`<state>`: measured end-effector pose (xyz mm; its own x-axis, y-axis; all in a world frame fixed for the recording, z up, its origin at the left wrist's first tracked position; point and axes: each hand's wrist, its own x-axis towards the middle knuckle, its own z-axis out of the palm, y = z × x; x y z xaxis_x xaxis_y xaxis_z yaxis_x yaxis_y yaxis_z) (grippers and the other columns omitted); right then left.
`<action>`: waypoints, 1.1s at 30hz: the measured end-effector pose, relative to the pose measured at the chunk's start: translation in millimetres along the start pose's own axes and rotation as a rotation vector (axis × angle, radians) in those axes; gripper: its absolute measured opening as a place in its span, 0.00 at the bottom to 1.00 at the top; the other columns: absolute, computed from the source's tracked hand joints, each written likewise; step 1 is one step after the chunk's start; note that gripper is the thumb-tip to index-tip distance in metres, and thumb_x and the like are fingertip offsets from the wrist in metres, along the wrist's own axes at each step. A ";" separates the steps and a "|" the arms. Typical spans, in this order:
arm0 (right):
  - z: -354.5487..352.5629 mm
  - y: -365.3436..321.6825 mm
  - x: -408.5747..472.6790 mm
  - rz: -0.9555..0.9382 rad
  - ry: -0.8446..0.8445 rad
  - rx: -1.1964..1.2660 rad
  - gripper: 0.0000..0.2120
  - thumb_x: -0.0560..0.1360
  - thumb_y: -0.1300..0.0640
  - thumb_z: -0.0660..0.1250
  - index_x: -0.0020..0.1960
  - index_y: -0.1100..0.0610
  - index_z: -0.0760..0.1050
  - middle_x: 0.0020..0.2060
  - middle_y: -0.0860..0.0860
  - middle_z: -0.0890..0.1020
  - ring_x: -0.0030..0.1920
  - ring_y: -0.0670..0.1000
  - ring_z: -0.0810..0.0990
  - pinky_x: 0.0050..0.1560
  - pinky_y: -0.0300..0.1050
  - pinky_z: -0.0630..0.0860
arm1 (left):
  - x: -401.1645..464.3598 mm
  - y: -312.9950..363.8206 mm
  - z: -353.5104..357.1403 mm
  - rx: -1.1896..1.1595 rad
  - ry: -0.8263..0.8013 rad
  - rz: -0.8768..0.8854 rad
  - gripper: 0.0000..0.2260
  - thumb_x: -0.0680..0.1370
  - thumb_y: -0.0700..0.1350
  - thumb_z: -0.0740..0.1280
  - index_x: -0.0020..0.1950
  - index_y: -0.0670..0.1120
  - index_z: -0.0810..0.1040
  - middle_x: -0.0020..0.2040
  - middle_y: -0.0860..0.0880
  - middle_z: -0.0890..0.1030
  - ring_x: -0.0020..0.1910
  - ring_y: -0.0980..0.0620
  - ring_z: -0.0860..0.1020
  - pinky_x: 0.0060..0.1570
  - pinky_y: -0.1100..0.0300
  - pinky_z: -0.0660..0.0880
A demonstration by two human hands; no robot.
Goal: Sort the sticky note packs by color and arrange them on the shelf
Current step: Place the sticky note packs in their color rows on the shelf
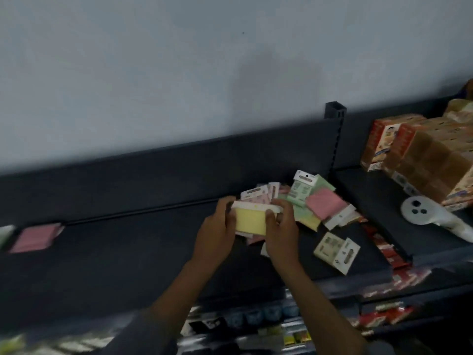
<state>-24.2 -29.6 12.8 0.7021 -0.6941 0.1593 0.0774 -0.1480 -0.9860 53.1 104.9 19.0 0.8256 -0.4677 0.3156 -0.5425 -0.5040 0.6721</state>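
A yellow sticky note pack [250, 221] is held between both hands above the dark shelf [128, 252]. My left hand [217, 229] grips its left edge and my right hand [281, 226] grips its right edge. Behind and to the right lies a jumbled pile of packs, among them a pink pack [324, 204] and a green pack [304, 189]. A pale pack [336, 252] lies face down, apart from the pile, near the shelf's front. A pink pack [35, 238] sits alone at the shelf's far left, with a green one [3, 235] cut off by the frame edge.
Red and brown cartons [419, 155] stand on the neighbouring shelf to the right, with a white round-headed object [419, 210] in front of them. An upright post [335, 139] divides the two shelves. Lower shelves hold small goods. The frame is blurred.
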 end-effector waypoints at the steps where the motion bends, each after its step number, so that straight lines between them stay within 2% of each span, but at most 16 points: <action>1: 13.9 -2.0 -3.7 -0.008 -0.014 0.000 0.09 0.84 0.57 0.58 0.63 0.49 0.70 0.47 0.48 0.78 0.39 0.40 0.78 0.30 0.38 0.75 | -3.8 -5.4 -11.3 -0.002 0.027 -0.018 0.13 0.85 0.50 0.58 0.69 0.58 0.67 0.33 0.52 0.76 0.28 0.54 0.74 0.27 0.49 0.71; 2: 26.7 -3.7 -7.6 -0.024 -0.026 -0.006 0.09 0.84 0.57 0.58 0.62 0.48 0.70 0.47 0.45 0.78 0.40 0.40 0.78 0.33 0.42 0.77 | -7.6 -12.4 -21.2 0.002 0.051 -0.035 0.12 0.85 0.50 0.58 0.69 0.58 0.68 0.33 0.53 0.75 0.29 0.55 0.74 0.28 0.50 0.72; 3: 37.6 -6.7 -12.1 -0.041 -0.038 -0.014 0.09 0.84 0.58 0.58 0.61 0.47 0.70 0.46 0.42 0.77 0.41 0.39 0.78 0.36 0.42 0.77 | -12.5 -18.4 -30.0 0.005 0.068 -0.046 0.13 0.85 0.51 0.58 0.69 0.57 0.68 0.34 0.54 0.76 0.31 0.55 0.75 0.30 0.52 0.72; 5: 59.2 -8.0 -21.7 -0.063 -0.067 -0.016 0.09 0.84 0.59 0.57 0.61 0.48 0.70 0.47 0.40 0.77 0.43 0.37 0.77 0.38 0.36 0.73 | -24.4 -31.7 -46.5 0.000 0.086 -0.064 0.13 0.84 0.51 0.59 0.70 0.57 0.68 0.38 0.55 0.76 0.35 0.57 0.76 0.34 0.54 0.74; 7: 80.3 -5.2 -33.1 -0.056 -0.098 -0.016 0.08 0.84 0.58 0.57 0.62 0.49 0.70 0.48 0.40 0.77 0.45 0.35 0.76 0.39 0.31 0.71 | -37.2 -46.8 -62.4 -0.008 0.083 -0.071 0.14 0.84 0.50 0.61 0.70 0.57 0.68 0.45 0.57 0.78 0.41 0.58 0.78 0.39 0.57 0.76; 10: 112.0 -1.3 -49.9 -0.015 -0.128 -0.011 0.08 0.85 0.55 0.56 0.63 0.48 0.69 0.52 0.45 0.77 0.48 0.41 0.77 0.43 0.37 0.72 | -54.8 -72.6 -83.8 -0.017 0.057 -0.079 0.14 0.83 0.51 0.62 0.70 0.55 0.71 0.55 0.58 0.78 0.48 0.60 0.77 0.46 0.62 0.74; 13: 139.7 -5.8 -69.8 0.004 -0.137 0.003 0.09 0.85 0.57 0.56 0.63 0.48 0.70 0.51 0.42 0.77 0.46 0.37 0.77 0.40 0.31 0.72 | -70.5 -96.8 -105.3 -0.012 0.061 -0.078 0.16 0.82 0.55 0.62 0.70 0.55 0.71 0.63 0.56 0.77 0.53 0.58 0.78 0.51 0.55 0.79; 15: 158.2 -12.6 -84.2 0.007 -0.137 0.011 0.09 0.85 0.58 0.56 0.63 0.49 0.70 0.50 0.42 0.77 0.44 0.36 0.77 0.39 0.31 0.73 | -80.2 -109.2 -123.0 -0.005 0.074 -0.080 0.18 0.81 0.57 0.63 0.70 0.55 0.71 0.63 0.55 0.76 0.53 0.57 0.78 0.50 0.51 0.79; 19: 201.8 -31.4 -114.6 0.004 -0.188 0.019 0.09 0.85 0.57 0.56 0.63 0.49 0.70 0.51 0.41 0.77 0.45 0.33 0.77 0.39 0.28 0.73 | -105.1 -132.7 -170.1 0.020 0.095 -0.095 0.24 0.76 0.63 0.66 0.70 0.59 0.69 0.63 0.58 0.74 0.56 0.57 0.76 0.53 0.51 0.79; 23: 252.2 -51.7 -152.6 -0.024 -0.258 0.039 0.09 0.85 0.56 0.58 0.63 0.51 0.71 0.48 0.41 0.77 0.42 0.31 0.77 0.37 0.27 0.72 | -137.0 -163.0 -222.5 0.071 0.127 -0.133 0.28 0.74 0.65 0.68 0.71 0.59 0.68 0.67 0.57 0.72 0.61 0.56 0.74 0.57 0.51 0.78; 25: 275.8 -57.7 -171.1 -0.022 -0.288 0.060 0.09 0.84 0.54 0.60 0.63 0.49 0.71 0.48 0.43 0.78 0.42 0.34 0.78 0.38 0.33 0.75 | -151.0 -174.5 -246.7 0.097 0.157 -0.159 0.28 0.74 0.65 0.70 0.71 0.59 0.68 0.67 0.57 0.72 0.59 0.57 0.75 0.57 0.51 0.78; 28: 323.7 -68.9 -212.3 -0.003 -0.364 0.095 0.08 0.83 0.51 0.61 0.61 0.44 0.71 0.48 0.45 0.79 0.43 0.44 0.82 0.41 0.56 0.83 | -182.3 -198.9 -298.3 0.117 0.224 -0.196 0.28 0.73 0.66 0.71 0.70 0.60 0.69 0.65 0.59 0.72 0.54 0.60 0.76 0.55 0.53 0.79; 33: 394.5 -87.7 -277.4 -0.028 -0.465 0.098 0.08 0.82 0.48 0.62 0.61 0.40 0.71 0.51 0.45 0.80 0.47 0.49 0.82 0.46 0.63 0.82 | -240.0 -235.4 -374.1 0.154 0.300 -0.236 0.30 0.72 0.67 0.71 0.70 0.59 0.70 0.66 0.59 0.73 0.54 0.61 0.77 0.55 0.56 0.79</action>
<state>53.6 453.9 35.2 0.9394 -0.2984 0.1686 0.1517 -0.0791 -0.9853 40.7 607.4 35.6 0.9266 -0.1052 0.3610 -0.3306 -0.6855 0.6487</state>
